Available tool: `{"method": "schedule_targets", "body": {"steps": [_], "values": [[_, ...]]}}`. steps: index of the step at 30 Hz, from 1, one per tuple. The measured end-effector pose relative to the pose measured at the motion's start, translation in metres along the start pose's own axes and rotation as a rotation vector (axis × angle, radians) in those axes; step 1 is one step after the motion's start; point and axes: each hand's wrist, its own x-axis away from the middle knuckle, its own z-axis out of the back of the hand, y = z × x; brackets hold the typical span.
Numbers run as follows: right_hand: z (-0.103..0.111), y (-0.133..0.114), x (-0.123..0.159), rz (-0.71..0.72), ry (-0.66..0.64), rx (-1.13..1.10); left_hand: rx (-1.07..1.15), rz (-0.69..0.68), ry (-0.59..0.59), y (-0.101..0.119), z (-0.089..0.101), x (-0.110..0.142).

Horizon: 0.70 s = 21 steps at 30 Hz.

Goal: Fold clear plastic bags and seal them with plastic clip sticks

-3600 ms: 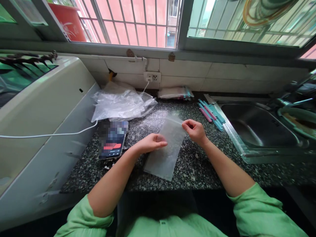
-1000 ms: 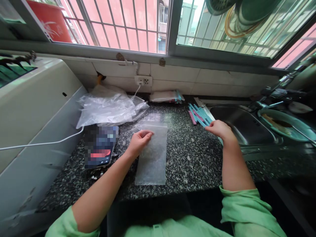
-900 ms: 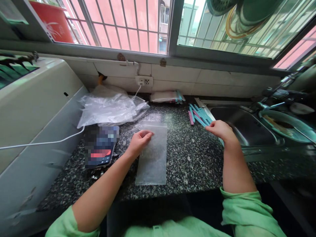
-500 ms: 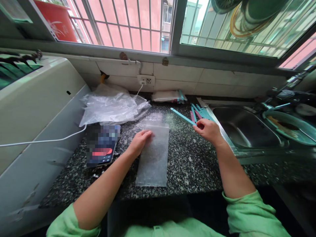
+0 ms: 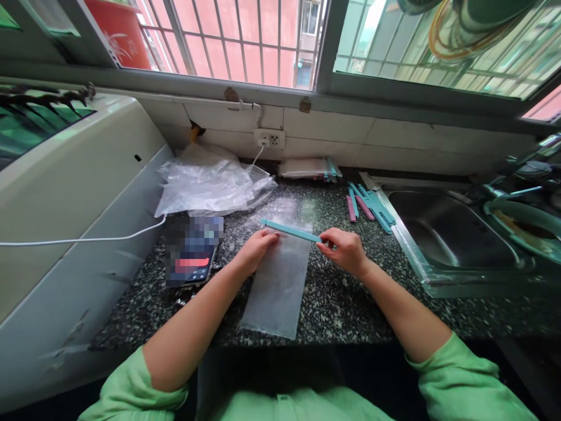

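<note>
At left, a dark rectangular phone (image 5: 205, 242) lies on the black-and-white speckled stone countertop (image 5: 350, 298). The left hand (image 5: 255, 251) has thumb and fingers together on the upper left edge of a flat, frosted, translucent plastic bag (image 5: 280, 286); the bag's long axis runs away from the person, its far end leaning right, its near edge close to the counter's front. Across its far end is 1 slim, straight turquoise plastic strip (image 5: 293, 230) (whether touching the bag, I cannot tell), lying crosswise, left tip pointing slightly away. The right hand (image 5: 345, 251) pinches its right end. Beyond, speckled counter separates that hand from loose turquoise and pink strips (image 5: 377, 211) beside the stainless-steel sink (image 5: 451, 228).
</note>
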Motion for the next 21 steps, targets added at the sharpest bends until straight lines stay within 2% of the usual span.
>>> {"method": "schedule_targets", "body": {"steps": [5, 10, 16, 21], "values": [[-0.0046, -0.0003, 0.0016, -0.012, -0.026, -0.024, 0.012, -0.003, -0.005, 0.0028, -0.0011, 0.0026], [-0.0061, 0.0007, 0.0022, -0.002, -0.039, -0.037, -0.010, -0.017, -0.075, -0.0004, 0.0018, 0.0012], [-0.0067, -0.0034, 0.0026, 0.009, -0.024, -0.003, 0.003, -0.077, -0.047, -0.0029, 0.0000, 0.0008], [-0.0084, -0.0082, 0.0026, -0.001, -0.052, 0.036, 0.016, -0.089, -0.078, -0.0022, -0.0021, 0.0030]]}}
